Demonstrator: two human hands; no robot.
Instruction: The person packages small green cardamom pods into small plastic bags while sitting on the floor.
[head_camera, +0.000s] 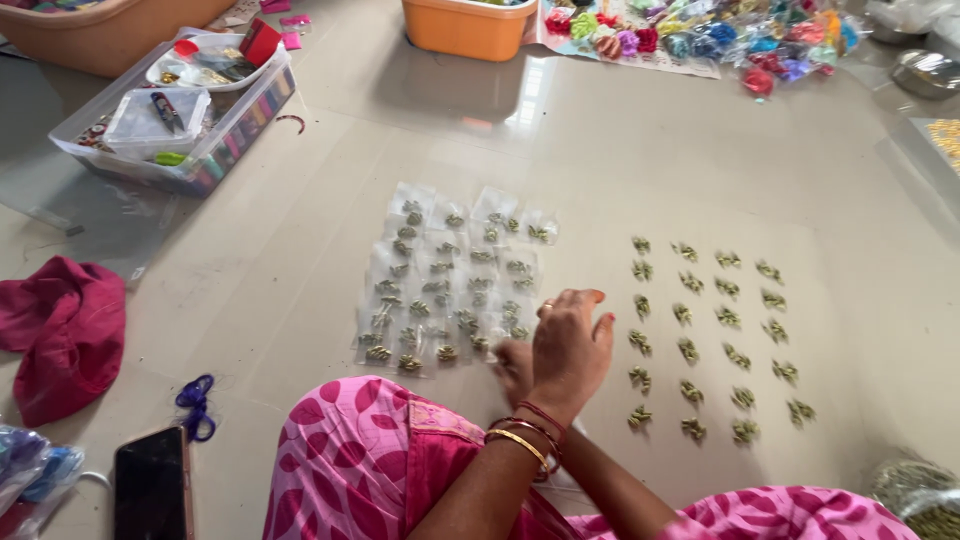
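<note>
A sheet of small clear plastic packets (450, 282) lies mid-floor, left of the hands, each square pouch holding a greenish-gold piece. Far left stands a long clear plastic box (200, 160) with a smaller clear lidded tub (135, 122) inside. Near left, a black phone (152, 487) lies flat, its screen dark. Far right, clear bags (770, 40) hold multicoloured pieces.

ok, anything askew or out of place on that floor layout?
Nothing serious. The loose small gold-green ornaments lie in fairly even rows, and the small clear packets overlap in a tidy block. One small curved red bangle piece lies alone on the tiles, apart from the clear plastic tray.
</note>
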